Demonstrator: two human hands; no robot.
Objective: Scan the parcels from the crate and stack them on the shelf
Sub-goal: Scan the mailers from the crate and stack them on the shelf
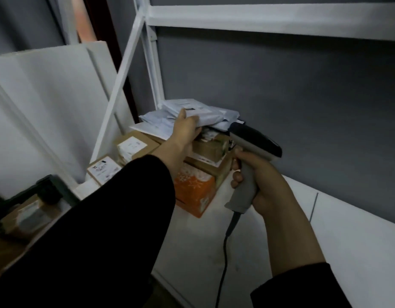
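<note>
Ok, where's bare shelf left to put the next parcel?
Bare shelf board runs right of the orange box, along the grey wall, and in front of that box toward the edge. The left corner is crowded: stacked cardboard boxes with mail bags on top, where the left hand grips the top bag.

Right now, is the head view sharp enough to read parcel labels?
No: the head view is dim and soft; the label on the grey mailer held by the left hand is unreadable, the crate lower left is blurred, the scanner in the right hand sharpest.
</note>
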